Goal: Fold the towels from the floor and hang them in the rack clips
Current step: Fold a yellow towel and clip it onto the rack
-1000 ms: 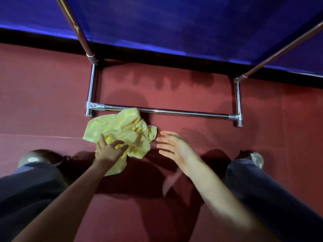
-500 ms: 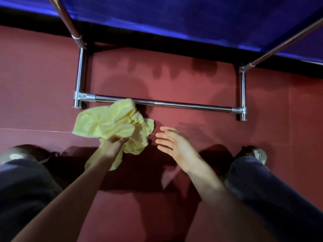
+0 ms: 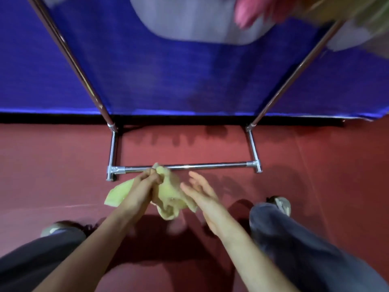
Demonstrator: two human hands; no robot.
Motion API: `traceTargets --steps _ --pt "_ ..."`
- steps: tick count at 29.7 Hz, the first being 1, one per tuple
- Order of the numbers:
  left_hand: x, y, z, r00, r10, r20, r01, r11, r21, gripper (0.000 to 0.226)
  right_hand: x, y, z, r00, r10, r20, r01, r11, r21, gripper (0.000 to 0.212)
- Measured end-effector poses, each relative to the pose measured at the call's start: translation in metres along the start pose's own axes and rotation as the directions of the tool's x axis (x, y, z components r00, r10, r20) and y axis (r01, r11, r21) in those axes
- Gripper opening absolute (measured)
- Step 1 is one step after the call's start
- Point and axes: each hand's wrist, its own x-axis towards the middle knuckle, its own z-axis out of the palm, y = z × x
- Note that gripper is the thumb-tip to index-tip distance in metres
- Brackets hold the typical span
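Observation:
A crumpled yellow towel [image 3: 170,197] hangs in the air above the red floor, just in front of the rack's bottom bar. My left hand [image 3: 145,186] grips its upper part in a closed fist. My right hand [image 3: 200,192] is beside the towel on the right, fingers straight and spread, at most brushing the cloth. The chrome rack [image 3: 189,166] stands ahead, its two uprights rising to the upper corners. Blurred pink and yellow cloths [image 3: 273,9] hang at the top right; the clips cannot be made out.
A blue fabric backdrop [image 3: 189,76] hangs behind the rack, down to a black strip at the floor. The red floor [image 3: 52,175] stretches left and right. My two legs in dark trousers and my shoes [image 3: 280,204] flank the hands.
My left hand has closed on the towel and lifted it off the floor. The view has tilted up, showing more of the rack and backdrop. My right hand stays open beside it.

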Motion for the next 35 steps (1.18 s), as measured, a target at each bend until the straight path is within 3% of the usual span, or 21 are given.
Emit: traceTargets --steps 3,7,11,15,17,20,22,25,27,30,35 --pt "-0.027 0.025 0.016 0.995 0.059 0.076 -0.052 0.994 -0.092 0.008 -0.018 -0.002 0.002 0.995 -0.076 0.058 0.085 0.983 -0.161 0.05" --pt "-0.076 0.069 0.029 0.971 0.22 0.093 -0.212 0.973 -0.091 0.006 -0.061 -0.025 0.004 0.936 -0.352 -0.002 0.334 0.892 -0.305 0.004" --pt "-0.126 0.116 0.036 0.935 0.327 0.138 -0.313 0.943 -0.112 0.009 -0.116 -0.073 0.01 0.827 -0.563 -0.001 0.537 0.79 -0.297 0.026" --pt "-0.175 0.153 0.043 0.882 0.419 0.213 -0.432 0.902 0.012 0.05 -0.172 -0.116 0.017 0.703 -0.71 -0.032 0.68 0.685 -0.263 0.018" --pt "-0.205 0.168 0.047 0.821 0.472 0.323 -0.523 0.848 0.091 0.057 -0.2 -0.136 0.024 0.651 -0.758 -0.029 0.735 0.64 -0.225 0.019" --pt "-0.243 0.172 0.057 0.751 0.455 0.478 -0.575 0.806 0.137 0.054 -0.218 -0.149 0.029 0.644 -0.765 0.005 0.753 0.632 -0.181 0.025" --pt "-0.275 0.175 0.064 0.66 0.522 0.54 -0.689 0.708 0.158 0.056 -0.24 -0.159 0.034 0.633 -0.773 0.031 0.766 0.62 -0.17 0.028" --pt "-0.293 0.178 0.071 0.555 0.657 0.51 -0.815 0.553 0.175 0.035 -0.262 -0.169 0.038 0.621 -0.781 0.064 0.776 0.602 -0.187 0.025" --pt "-0.302 0.183 0.072 0.547 0.696 0.465 -0.832 0.51 0.216 0.02 -0.272 -0.172 0.036 0.624 -0.778 0.076 0.779 0.609 -0.151 0.021" --pt "-0.313 0.189 0.07 0.532 0.737 0.417 -0.847 0.478 0.235 0.015 -0.284 -0.167 0.03 0.639 -0.761 0.112 0.769 0.626 -0.129 0.016" --pt "-0.329 0.198 0.068 0.589 0.745 0.315 -0.808 0.557 0.193 0.011 -0.293 -0.145 0.015 0.666 -0.724 0.18 0.746 0.64 -0.182 0.011"
